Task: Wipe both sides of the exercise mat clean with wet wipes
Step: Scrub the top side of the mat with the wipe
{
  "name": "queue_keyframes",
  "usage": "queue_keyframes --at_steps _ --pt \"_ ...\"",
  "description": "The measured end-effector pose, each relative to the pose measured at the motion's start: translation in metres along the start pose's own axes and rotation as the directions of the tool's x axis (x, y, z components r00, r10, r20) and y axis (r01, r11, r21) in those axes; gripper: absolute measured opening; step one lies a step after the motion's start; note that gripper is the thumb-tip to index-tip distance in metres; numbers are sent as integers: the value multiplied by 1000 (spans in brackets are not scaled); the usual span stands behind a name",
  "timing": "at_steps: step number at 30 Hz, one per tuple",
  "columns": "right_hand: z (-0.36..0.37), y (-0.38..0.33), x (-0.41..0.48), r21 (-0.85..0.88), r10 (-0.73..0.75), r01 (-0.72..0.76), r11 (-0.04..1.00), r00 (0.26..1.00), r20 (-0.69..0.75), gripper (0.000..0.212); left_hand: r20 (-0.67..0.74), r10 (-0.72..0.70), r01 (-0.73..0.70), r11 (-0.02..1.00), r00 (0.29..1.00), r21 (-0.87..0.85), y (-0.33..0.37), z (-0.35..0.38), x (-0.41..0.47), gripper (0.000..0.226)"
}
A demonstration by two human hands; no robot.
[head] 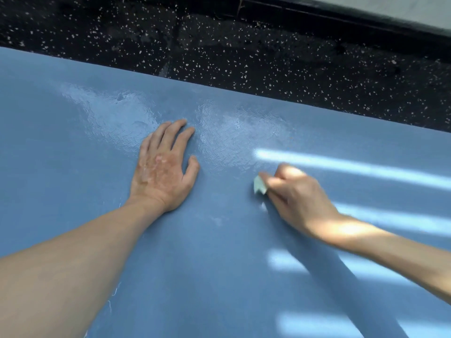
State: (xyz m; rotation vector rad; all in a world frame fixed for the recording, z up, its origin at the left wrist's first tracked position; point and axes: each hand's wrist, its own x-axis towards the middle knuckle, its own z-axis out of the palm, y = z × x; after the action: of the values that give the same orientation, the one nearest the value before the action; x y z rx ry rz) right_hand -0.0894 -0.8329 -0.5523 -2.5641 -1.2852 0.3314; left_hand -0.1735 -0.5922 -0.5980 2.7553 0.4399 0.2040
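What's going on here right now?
A person is wiping a blue exercise mat that lies on a dark speckled floor. The left hand rests flat on the mat, fingers straight. The right hand grips a wet wipe against the mat. Shiny wet patches show beyond the hands.

A black floor (pixel 244 57) flecked with pale specks (it looks like rubber gym flooring) runs across the top of the view to a dark skirting (pixel 341 19) at the far right. A blue exercise mat (pixel 195 264) lies flat directly on it, its far edge straight. Glossy wet patches (pixel 109 111) show near that edge, and stripes of sunlight cross its right part.
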Motion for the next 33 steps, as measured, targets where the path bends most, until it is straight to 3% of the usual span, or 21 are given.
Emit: queue_keyframes --at_steps 2,5,6,8,10,11,13,15,16,18,20,21,23,25,29,30,33 --pt "-3 -3 -12 56 -26 21 998 994 102 24 3 1 -1 1000 1000 2 -1 1 1 61" --pt "-9 23 10 -22 79 -82 996 990 -119 29 -2 -3 3 1000 1000 2 -2 2 0 60" --pt "-9 23 9 -35 116 -122 992 984 -133 27 -4 -3 3 1000 1000 -1 -2 2 0 60" --pt "0 5 -15 -21 63 -63 998 998 1 29 -10 4 -4 1000 1000 -4 -1 2 0 60" --pt "3 -16 -45 73 -71 56 996 972 223 45 -15 8 -8 1000 1000 -6 -2 1 1 60" --pt "2 -15 -47 93 -94 73 993 962 257 51 -20 10 -10 1000 1000 -4 -3 1 1 59" --pt "1 7 -27 -23 -43 46 999 993 111 51 -21 18 -18 1000 1000 -2 -2 1 1 59" --pt "4 18 -19 -108 176 -178 978 984 -33 39 -21 28 -28 1000 999 -8 -2 1 1 59" --pt "5 9 -27 -93 203 -211 973 976 -81 32 -22 29 -30 999 999 -12 -1 0 1 58" --pt "14 -24 -57 19 84 -85 996 996 38 17 -27 33 -33 999 999 -12 -1 0 1 58" --pt "13 -33 -78 41 -43 38 998 990 135 18 -24 32 -33 999 999 -11 -1 -1 0 58" --pt "9 -24 -72 26 -30 27 999 992 127 19 -22 29 -30 999 999 -13 -1 -1 0 58" --pt "4 -6 -54 -13 91 -93 996 990 -105 16 -21 32 -33 999 999 -17 0 -1 0 57" --pt "8 -10 -58 -7 154 -157 988 975 -163 12 -30 41 -41 999 999 -21 0 -1 -1 56" --pt "22 -52 -105 48 -78 73 996 990 122 17 -33 48 -49 999 998 -14 -1 -1 -1 56" --pt "18 -47 -101 30 -36 31 999 988 151 22 -31 56 -57 998 998 -8 -1 -1 -2 56" --pt "14 -16 -81 -54 203 -208 977 976 -85 24 -21 84 -83 996 996 21 0 -1 -1 56"
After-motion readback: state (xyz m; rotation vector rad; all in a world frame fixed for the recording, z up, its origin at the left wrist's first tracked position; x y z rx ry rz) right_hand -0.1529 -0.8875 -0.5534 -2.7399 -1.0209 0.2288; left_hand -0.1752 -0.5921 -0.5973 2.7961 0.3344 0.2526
